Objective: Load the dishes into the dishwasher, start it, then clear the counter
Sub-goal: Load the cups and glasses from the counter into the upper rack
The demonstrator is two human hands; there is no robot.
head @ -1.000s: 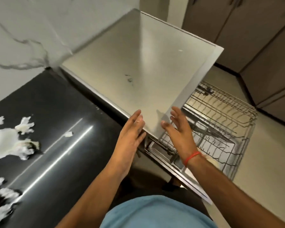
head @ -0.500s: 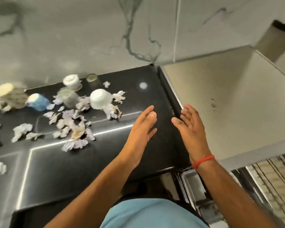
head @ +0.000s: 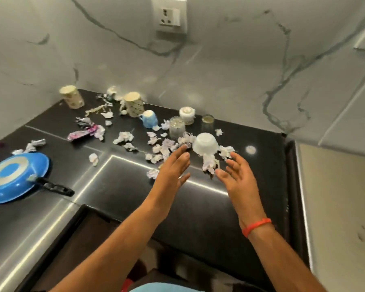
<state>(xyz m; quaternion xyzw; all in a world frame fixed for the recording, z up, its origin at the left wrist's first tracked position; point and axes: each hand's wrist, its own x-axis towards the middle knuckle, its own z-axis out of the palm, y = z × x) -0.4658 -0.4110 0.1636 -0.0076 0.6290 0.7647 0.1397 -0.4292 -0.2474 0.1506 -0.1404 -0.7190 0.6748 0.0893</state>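
Observation:
An upside-down white bowl (head: pixel 205 145) sits on the black counter (head: pixel 122 186) amid crumpled paper scraps (head: pixel 164 148). My left hand (head: pixel 173 171) is open just left of the bowl, fingertips near its rim. My right hand (head: pixel 238 175), red band on the wrist, is open just below and right of it. Neither touches the bowl. Behind stand an inverted blue mug (head: pixel 149 119), two inverted glasses (head: pixel 177 127) (head: pixel 207 122), a small white cup (head: pixel 187 114) and two patterned cups (head: pixel 72 96) (head: pixel 134 104). A blue pan (head: pixel 15 178) lies face down at the left.
Crumpled wrappers (head: pixel 83 132) lie at the left of the counter. A marble wall with a socket (head: pixel 169 14) rises behind. The steel top of the dishwasher (head: pixel 335 197) adjoins the counter on the right. The counter turns a corner toward me at the lower left.
The view swung left from the dishwasher top and rack to the counter. Both open hands moved forward to either side of the white bowl.

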